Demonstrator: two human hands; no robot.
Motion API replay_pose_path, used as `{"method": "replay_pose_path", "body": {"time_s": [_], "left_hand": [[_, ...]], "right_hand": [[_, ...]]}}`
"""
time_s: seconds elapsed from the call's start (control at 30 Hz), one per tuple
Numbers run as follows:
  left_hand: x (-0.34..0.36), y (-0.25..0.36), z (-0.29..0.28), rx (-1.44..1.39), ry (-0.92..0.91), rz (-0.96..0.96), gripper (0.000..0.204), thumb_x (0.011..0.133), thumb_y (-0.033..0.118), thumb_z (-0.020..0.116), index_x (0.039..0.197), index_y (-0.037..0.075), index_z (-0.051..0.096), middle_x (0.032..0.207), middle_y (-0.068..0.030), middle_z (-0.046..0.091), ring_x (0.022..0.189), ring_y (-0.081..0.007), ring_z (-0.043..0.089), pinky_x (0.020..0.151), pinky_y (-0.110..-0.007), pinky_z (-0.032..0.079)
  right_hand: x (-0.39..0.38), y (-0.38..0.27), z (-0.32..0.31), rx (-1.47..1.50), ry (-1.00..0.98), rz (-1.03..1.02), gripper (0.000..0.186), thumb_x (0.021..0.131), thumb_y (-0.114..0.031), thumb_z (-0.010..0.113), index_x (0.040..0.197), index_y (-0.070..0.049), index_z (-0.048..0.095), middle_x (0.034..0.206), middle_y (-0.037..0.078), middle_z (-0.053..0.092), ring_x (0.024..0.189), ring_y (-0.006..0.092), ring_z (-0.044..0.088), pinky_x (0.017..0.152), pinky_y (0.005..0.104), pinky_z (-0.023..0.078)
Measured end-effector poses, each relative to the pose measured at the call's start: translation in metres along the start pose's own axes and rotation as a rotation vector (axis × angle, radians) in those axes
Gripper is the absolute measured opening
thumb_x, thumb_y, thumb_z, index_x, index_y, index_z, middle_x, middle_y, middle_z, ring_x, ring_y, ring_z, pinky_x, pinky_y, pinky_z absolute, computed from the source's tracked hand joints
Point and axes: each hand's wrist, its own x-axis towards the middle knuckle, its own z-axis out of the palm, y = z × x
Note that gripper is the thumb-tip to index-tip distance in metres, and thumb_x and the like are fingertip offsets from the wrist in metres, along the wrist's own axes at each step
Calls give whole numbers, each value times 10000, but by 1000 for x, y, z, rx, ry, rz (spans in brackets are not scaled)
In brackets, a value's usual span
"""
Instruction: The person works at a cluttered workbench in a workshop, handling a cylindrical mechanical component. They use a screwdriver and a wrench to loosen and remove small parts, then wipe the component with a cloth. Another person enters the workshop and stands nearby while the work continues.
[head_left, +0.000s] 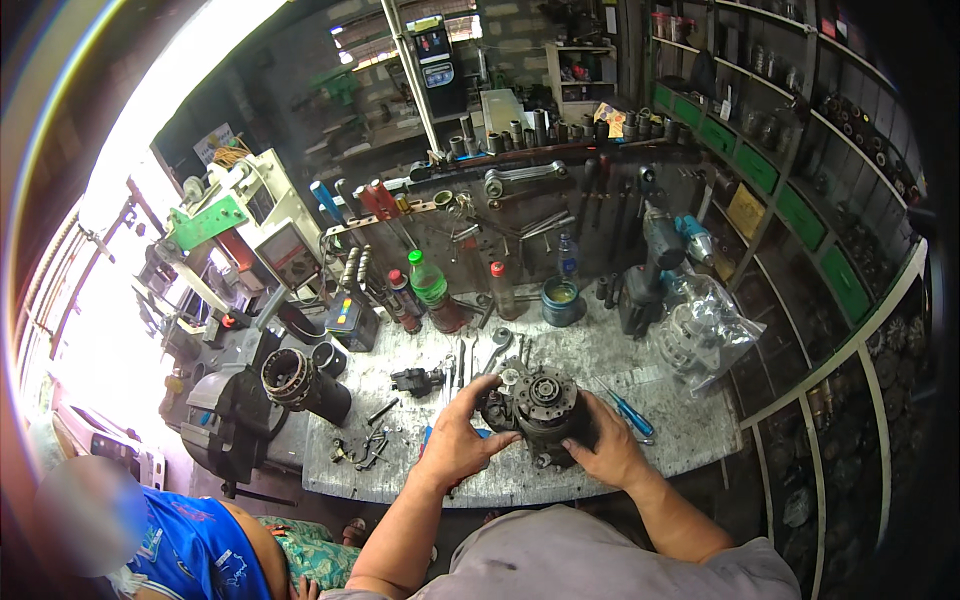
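Note:
A dark, greasy cylindrical motor (548,398) stands on end on the bench, its round end plate with a hub and bolt holes facing up. My left hand (458,435) grips its left side, fingers curled behind a smaller dark part there and thumb in front. On the other side, my right hand (608,450) is wrapped round the lower body, thumb at the front. Most of the right fingers are hidden behind the motor. Just right of that hand lies a blue-handled screwdriver (632,412). A ratchet wrench (497,347) lies beyond the motor.
A ring-ended housing (290,378), small black part (412,380) and loose bolts (365,450) lie left. Bottles (428,280), a blue tin (560,300), a cordless drill (650,260) and a bagged part (700,330) stand behind. Another person (215,545) sits at lower left.

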Motion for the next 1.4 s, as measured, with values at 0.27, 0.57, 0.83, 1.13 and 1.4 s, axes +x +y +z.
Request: {"method": "replay_pose_path", "body": {"time_s": [0.27, 0.57, 0.83, 1.13, 1.4], "left_hand": [[1, -39, 13, -264, -66, -79, 1083, 748, 152, 1024, 1662, 67, 450, 1562, -174, 642, 1495, -292, 579, 1259, -429, 439], [-10, -25, 42, -189, -16, -302, 773, 748, 168, 1044, 1352, 30, 582, 1179, -141, 791, 1082, -226, 765, 986, -369, 607], [-61, -11, 52, -115, -65, -44, 946, 872, 346, 927, 1575, -36, 421, 1469, -297, 585, 1377, -404, 620, 1173, -484, 499], [-86, -76, 37, -469, 57, -149, 723, 915, 118, 884, 1547, -13, 558, 1426, -192, 722, 1312, -310, 718, 1154, -432, 553], [-88, -155, -2, -502, 164, -325, 526, 960, 62, 797, 1451, -45, 641, 1373, -210, 762, 1279, -276, 741, 1120, -392, 563]], "right_hand": [[-16, 26, -8, -8, 86, 47, 921, 943, -295, 867, 1656, 27, 379, 1638, 306, 477, 1527, 474, 473, 1283, 520, 395], [-5, 69, 56, 145, 67, 7, 943, 1139, -558, 495, 1726, 83, 129, 1748, 330, 312, 1644, 467, 303, 1348, 477, 262], [60, 104, 32, 449, -122, 5, 588, 1219, -285, 366, 1695, 58, 342, 1706, 248, 459, 1588, 325, 434, 1310, 395, 329], [-7, 95, 47, 98, 258, 353, 495, 1172, -269, 549, 1534, 68, 572, 1465, 242, 685, 1361, 300, 660, 1167, 393, 492], [-77, 84, 89, -268, -183, 666, 452, 1016, -320, 753, 1314, 18, 720, 1198, 255, 782, 1142, 391, 758, 1004, 472, 570]]}}
